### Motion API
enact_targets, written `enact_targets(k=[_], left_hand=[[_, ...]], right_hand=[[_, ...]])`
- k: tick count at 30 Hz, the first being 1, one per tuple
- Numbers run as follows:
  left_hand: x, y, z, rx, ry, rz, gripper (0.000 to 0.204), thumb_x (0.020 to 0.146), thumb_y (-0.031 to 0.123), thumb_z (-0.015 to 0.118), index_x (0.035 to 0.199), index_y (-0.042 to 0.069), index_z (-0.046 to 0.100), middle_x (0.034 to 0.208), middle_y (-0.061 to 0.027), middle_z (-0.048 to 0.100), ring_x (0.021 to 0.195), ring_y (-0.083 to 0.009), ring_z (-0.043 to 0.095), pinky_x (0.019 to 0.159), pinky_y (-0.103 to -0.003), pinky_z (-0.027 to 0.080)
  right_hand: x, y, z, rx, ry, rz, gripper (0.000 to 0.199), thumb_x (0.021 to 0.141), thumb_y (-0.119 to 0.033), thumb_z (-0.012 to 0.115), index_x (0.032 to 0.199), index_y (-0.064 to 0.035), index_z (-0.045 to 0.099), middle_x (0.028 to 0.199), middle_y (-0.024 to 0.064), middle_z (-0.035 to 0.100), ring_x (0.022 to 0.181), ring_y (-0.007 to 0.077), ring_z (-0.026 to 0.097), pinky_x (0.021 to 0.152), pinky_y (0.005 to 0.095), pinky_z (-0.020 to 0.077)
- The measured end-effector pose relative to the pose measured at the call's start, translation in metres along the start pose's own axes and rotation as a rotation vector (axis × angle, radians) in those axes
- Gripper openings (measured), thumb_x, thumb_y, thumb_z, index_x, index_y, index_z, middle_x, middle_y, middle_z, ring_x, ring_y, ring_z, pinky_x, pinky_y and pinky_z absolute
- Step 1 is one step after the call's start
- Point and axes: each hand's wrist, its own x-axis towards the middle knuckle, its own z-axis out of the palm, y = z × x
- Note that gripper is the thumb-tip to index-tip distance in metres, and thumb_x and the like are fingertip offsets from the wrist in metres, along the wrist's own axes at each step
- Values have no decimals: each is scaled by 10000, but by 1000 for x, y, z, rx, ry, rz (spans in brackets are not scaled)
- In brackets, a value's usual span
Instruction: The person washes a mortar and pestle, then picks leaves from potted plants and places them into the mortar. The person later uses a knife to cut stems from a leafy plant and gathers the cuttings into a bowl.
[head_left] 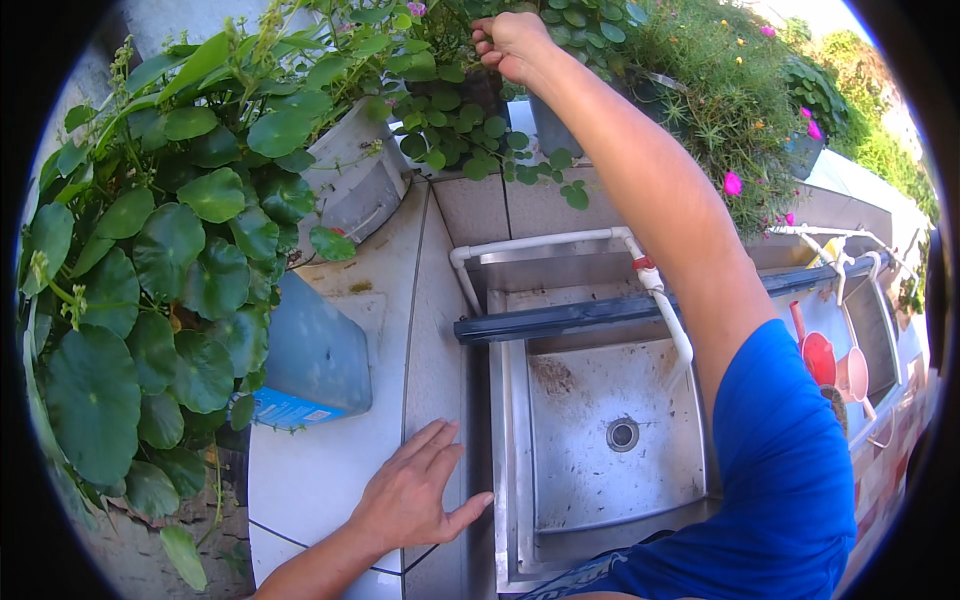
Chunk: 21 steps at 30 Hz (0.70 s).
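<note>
A: Where's the right hand (512, 48)?

B: Beyond the far side of the sink (620, 480), in among the foliage. Its fingers are curled in; I can't tell whether they pinch anything. The round-leaved plant (485, 140) it's nearest to hangs just behind the sink, from a pot there.

A: And the left hand (420, 490)?

B: Palm down, fingers loosely spread, nothing in it that I can see. It appears to rest on the tiled surface (325, 480) just left of the sink, thumb towards the rim.

A: What worries you?

B: The long reach. If the body leaned too far, that left palm might slip, especially if the tiles were damp. A hard tug among the tangled stems could snap one or tip a pot towards the sink.

A: Anything in the way?

B: The white pipe (545, 240) frames the back of the sink, its red valve (642, 263) close to the outstretched arm in this view; an elbow dropping might knock it. A dark bar (570, 318) spans the sink below.

A: Others?

B: A bluish container (320, 345) left of the sink, under big leaves (95, 385), and a red scoop (818, 357) to the sink's right.
</note>
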Motion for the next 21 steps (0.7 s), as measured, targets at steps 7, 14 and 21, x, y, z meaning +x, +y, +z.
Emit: enact_targets(k=[7, 14, 21], left_hand=[[0, -1, 2, 0, 17, 8, 569, 802, 369, 817, 1087, -92, 644, 1287, -327, 604, 1245, -456, 579, 1050, -465, 485], [1, 0, 0, -1, 16, 8, 564, 798, 358, 821, 1093, -89, 645, 1287, -318, 609, 1247, -452, 580, 1050, -467, 485], [4, 1, 0, -5, 15, 0, 564, 791, 353, 822, 1096, -89, 650, 1282, -310, 615, 1246, -450, 580, 1054, -470, 485]], right_hand=[[67, -7, -7, -66, 228, -58, 205, 877, -149, 447, 728, -29, 521, 625, 88, 440, 477, 206, 398, 450, 412, 284], [90, 10, 7, -406, 146, -143, 229, 909, -171, 559, 907, 19, 686, 814, 156, 654, 730, 226, 636, 583, 374, 463], [101, 14, 0, -836, 93, -116, 172, 884, -105, 515, 871, -6, 655, 733, 154, 619, 577, 223, 567, 516, 381, 451]])
